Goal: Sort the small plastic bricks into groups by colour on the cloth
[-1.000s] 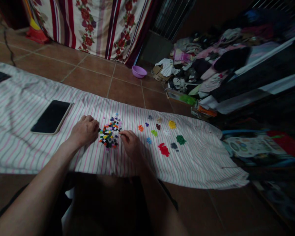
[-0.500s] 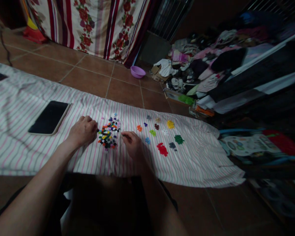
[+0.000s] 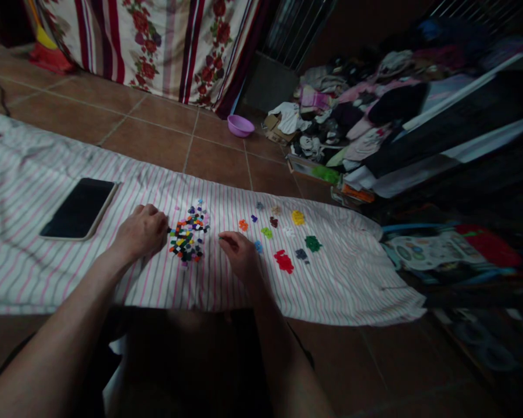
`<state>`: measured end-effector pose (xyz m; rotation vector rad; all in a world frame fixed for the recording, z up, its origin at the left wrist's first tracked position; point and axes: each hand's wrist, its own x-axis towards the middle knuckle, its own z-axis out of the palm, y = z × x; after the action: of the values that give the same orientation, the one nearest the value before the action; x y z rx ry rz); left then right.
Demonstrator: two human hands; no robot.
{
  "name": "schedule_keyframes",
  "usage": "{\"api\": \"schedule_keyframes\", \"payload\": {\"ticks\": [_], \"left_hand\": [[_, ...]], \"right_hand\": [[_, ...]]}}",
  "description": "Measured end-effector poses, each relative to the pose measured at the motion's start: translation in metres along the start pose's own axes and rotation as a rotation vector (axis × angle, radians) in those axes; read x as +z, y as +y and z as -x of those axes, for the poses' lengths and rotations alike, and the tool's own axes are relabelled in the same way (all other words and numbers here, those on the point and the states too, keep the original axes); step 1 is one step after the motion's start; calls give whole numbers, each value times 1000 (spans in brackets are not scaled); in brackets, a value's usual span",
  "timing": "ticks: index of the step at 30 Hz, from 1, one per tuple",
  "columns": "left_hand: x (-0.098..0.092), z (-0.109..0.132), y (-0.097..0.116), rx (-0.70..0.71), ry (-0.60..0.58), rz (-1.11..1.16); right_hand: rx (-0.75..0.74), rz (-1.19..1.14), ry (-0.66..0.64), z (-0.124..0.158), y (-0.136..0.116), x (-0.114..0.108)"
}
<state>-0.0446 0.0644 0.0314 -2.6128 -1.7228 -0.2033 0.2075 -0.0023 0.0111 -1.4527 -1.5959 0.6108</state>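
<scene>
A mixed pile of small coloured pieces [image 3: 187, 235] lies on the striped cloth [image 3: 157, 284] between my hands. My left hand [image 3: 144, 231] rests at the pile's left edge, fingers curled; what they hold, if anything, is hidden. To the right of the pile, my right hand [image 3: 237, 251] pinches a tiny dark piece, perhaps green, between thumb and forefinger. Beyond it are small single-colour heaps: orange [image 3: 243, 224], light green [image 3: 267, 232], yellow [image 3: 297, 217], red [image 3: 283, 262], dark green [image 3: 312, 243], grey [image 3: 301, 254] and several others.
A tablet-like device [image 3: 81, 209] with a dark screen lies left of my left hand. Past the cloth, a purple basin [image 3: 240, 125] stands on the tiled floor. Heaped clothes [image 3: 331, 116] are at the back right, and a patterned curtain [image 3: 165, 46] hangs behind.
My right hand has moved slightly right, away from the mixed pile, with its fingertips pinched. The whole view has shifted a little. My left hand stays by the pile.
</scene>
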Motion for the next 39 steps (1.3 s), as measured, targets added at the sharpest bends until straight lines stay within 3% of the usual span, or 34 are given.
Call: {"api": "schedule_keyframes", "payload": {"ticks": [15,26,31,39], "left_hand": [[1,1,-2,-9,17,75],[3,1,-2,-11,16,61],[2,1,0,-2,42,85],[-4,2,2,-1,-18,31]], "right_hand": [[88,-95,136,-4,18,-37],[289,-302,322,-8,35,-66],[283,-310,350,-9,40,-76],[294,-335,470,-6,49,-89]]}}
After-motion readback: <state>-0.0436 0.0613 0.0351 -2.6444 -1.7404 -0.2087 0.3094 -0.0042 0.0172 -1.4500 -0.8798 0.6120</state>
